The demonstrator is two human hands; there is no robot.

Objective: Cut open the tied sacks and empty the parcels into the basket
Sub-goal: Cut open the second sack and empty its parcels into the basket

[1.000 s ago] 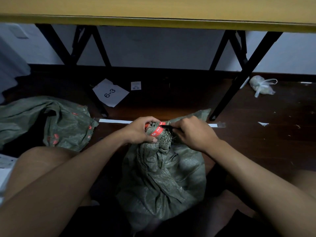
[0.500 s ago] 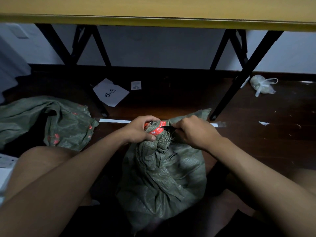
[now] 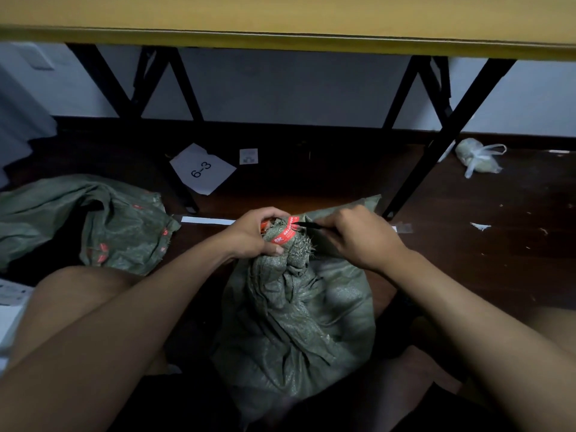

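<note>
a: so what are the fingers (image 3: 338, 227) doing right now?

b: the right hand (image 3: 358, 236) is pinching a thin black tool (image 3: 311, 226) with its fingers curled tight around it, and the tip is sitting right at the red tie (image 3: 285, 233) wrapped around the sack's neck. can't tell if it's a blade or a pen-type cutter, too dark.

a: and the other one?

b: the left hand (image 3: 255, 233) is gripping the bunched neck of the green woven sack (image 3: 296, 307), fingers wrapped round it just beside the red tie, thumb lying across the front.

a: where's the sack sitting?

b: it's standing upright on the dark wooden floor (image 3: 467, 244) between the person's bare knees, neck pointing up, tie around it. frayed threads are sticking out by the tie.

a: anything else around?

b: a second green sack (image 3: 93, 226) is lying slumped on the floor to the left, well apart. further back a white sheet marked 6-3 (image 3: 202, 168) is lying under the yellow tabletop (image 3: 280, 20) with its black folding legs (image 3: 436, 145). a small tied plastic bag (image 3: 478, 157) is resting on the floor off to the right, near one leg. a white strip (image 3: 205, 220) is lying on the floor just behind the hands.
</note>
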